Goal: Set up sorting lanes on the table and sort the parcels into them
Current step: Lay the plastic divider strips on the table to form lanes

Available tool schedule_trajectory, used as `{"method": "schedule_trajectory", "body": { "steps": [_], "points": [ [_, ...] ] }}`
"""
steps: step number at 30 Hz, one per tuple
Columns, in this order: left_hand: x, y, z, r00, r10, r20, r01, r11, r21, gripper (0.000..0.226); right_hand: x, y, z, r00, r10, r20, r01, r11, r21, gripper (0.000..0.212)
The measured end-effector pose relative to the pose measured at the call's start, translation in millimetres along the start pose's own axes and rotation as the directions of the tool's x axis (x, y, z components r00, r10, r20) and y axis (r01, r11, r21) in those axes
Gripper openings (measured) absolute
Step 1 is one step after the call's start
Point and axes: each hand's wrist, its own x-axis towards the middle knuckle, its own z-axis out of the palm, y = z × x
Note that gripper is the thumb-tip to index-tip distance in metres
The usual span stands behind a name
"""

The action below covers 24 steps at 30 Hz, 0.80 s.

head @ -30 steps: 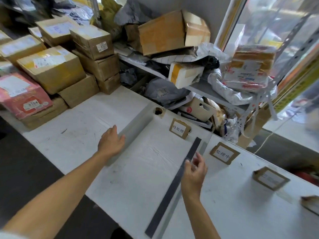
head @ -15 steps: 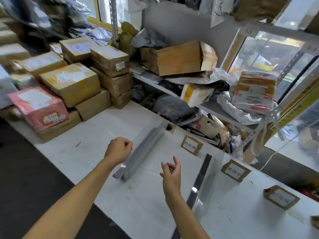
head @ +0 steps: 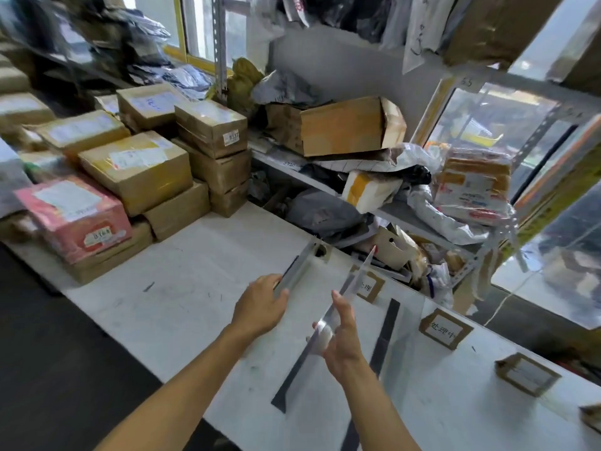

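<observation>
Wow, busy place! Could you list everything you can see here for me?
Table: one, white, scuffed, across the foreground.
Clear dividers: two in the hands, a third standing on a dark base strip further right.
Label cards: at least three, brown-framed, along the table's far edge.
Cardboard parcels: many, brown, stacked at left.
Pink box: one, front of the stack.
Shelf: grey, crowded with bags and boxes.
Left hand: grips one divider.
Right hand: holds another.
</observation>
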Motion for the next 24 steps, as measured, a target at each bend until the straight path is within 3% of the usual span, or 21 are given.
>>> {"method": "schedule_trajectory", "body": {
  "steps": [2,4,6,8,12,18,21,24],
  "points": [
    [21,-20,11,0.986,-0.114,0.125,0.106,0.992,0.076,0.054,-6,7,-13,0.999,0.032,-0.039,-0.033,0.999,-0.018,0.12],
    [36,-32,19,0.961,-0.202,0.191,0.188,0.978,0.087,0.04,-12,9,-23,0.998,0.011,-0.065,-0.014,0.999,-0.034,0.114],
    [43,-40,24,0.966,-0.204,0.161,0.2,0.979,0.039,0.026,-19,8,-29,0.997,0.001,-0.08,-0.004,0.999,-0.038,0.105],
    [46,-44,26,0.972,-0.198,0.13,0.198,0.98,0.008,0.028,-22,7,-36,0.996,0.007,-0.09,-0.01,0.999,-0.033,0.097],
    [39,-35,13,0.978,-0.205,0.031,0.206,0.978,-0.036,0.025,-17,8,-38,0.998,0.007,-0.06,-0.007,1.0,-0.001,0.106],
    [3,3,-40,0.999,-0.047,0.013,0.048,0.99,-0.134,0.022,-6,-6,-18,1.0,-0.005,-0.021,0.006,0.999,0.037,0.118],
    [-41,34,-57,0.993,0.07,0.1,-0.056,0.989,-0.135,0.031,-7,-23,0,0.994,-0.084,0.07,0.078,0.994,0.079,0.105],
    [-88,57,-57,0.956,0.149,0.254,-0.119,0.984,-0.13,0.024,-2,-36,4,0.997,-0.06,0.048,0.056,0.995,0.083,0.115]
  ]
}}
